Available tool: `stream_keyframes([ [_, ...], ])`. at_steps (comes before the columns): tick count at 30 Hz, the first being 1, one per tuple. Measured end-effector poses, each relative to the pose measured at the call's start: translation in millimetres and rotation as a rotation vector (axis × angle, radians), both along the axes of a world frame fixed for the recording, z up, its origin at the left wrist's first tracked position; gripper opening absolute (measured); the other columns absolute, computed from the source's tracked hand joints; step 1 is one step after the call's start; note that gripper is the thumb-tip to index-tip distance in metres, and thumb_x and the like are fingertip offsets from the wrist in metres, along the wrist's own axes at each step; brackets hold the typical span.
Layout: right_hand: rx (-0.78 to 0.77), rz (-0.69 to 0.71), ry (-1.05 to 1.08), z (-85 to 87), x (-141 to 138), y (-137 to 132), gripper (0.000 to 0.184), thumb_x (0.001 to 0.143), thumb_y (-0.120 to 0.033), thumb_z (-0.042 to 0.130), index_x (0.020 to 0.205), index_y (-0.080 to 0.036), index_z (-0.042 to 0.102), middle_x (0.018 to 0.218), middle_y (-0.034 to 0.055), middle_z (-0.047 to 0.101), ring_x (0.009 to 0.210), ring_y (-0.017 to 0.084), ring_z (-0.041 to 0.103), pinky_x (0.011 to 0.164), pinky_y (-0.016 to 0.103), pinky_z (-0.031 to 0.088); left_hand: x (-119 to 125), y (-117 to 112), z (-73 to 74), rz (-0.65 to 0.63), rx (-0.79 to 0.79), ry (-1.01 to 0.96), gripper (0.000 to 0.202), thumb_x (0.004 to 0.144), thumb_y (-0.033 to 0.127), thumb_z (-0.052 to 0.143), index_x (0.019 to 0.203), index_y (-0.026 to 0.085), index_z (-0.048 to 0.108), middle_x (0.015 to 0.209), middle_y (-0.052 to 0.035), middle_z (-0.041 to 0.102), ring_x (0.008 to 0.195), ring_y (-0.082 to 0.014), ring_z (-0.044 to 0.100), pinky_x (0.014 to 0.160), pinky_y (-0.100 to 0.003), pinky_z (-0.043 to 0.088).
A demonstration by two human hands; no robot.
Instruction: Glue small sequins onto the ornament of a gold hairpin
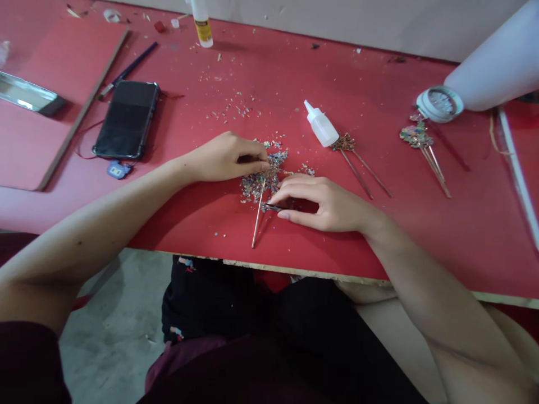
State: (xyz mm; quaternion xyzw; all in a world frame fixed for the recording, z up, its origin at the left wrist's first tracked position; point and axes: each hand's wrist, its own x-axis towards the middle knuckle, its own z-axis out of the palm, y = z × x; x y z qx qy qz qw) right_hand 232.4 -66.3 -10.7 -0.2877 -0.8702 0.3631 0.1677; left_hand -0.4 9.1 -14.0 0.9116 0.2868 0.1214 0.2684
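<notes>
My left hand is closed, thumb and fingertips pinching the head of a metal hairpin. Its gold prong slants down towards the table's front edge; the head is mostly lost among the fingers and chips. Under and around it lies a pile of small shimmering chips. In my right hand, dark tweezers are gripped between thumb and fingers, their tips close to the prong. Whether the tips hold a chip is too small to tell. Beyond the right hand, a white glue bottle leans against another hairpin.
On the left lie a black phone, a brush and a wood-edged board. A yellow-labelled bottle stands at the back. A decorated hairpin is at right, near a large white cylinder. The red table ends near my lap.
</notes>
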Motion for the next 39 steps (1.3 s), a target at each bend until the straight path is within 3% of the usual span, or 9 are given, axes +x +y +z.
stream_keyframes([
  [19, 0.0, -0.004, 0.002, -0.1, 0.3, -0.4, 0.02, 0.088, -0.03, 0.058, 0.105, -0.021, 0.065, 0.101, 0.0046, 0.068, 0.096, 0.019, 0.059, 0.089, 0.034, 0.045, 1.0, -1.8, 3.9, -0.021, 0.018, -0.004, 0.027, 0.09, 0.037, 0.05, 0.09, 0.016, 0.068, 0.074, -0.0005, 0.067, 0.057, -0.0073, 0.051, 0.06, -0.02, 0.036],
  [39, -0.007, -0.009, -0.012, 1.3, -0.1, -0.5, 0.021, 0.088, -0.031, 0.058, 0.104, -0.021, 0.065, 0.1, 0.0047, 0.067, 0.095, 0.018, 0.059, 0.087, 0.033, 0.045, 0.8, -2.1, 4.6, -0.037, 0.031, -0.014, 0.026, 0.091, 0.036, 0.05, 0.09, 0.016, 0.067, 0.079, -0.001, 0.069, 0.063, -0.0088, 0.057, 0.063, -0.02, 0.039],
])
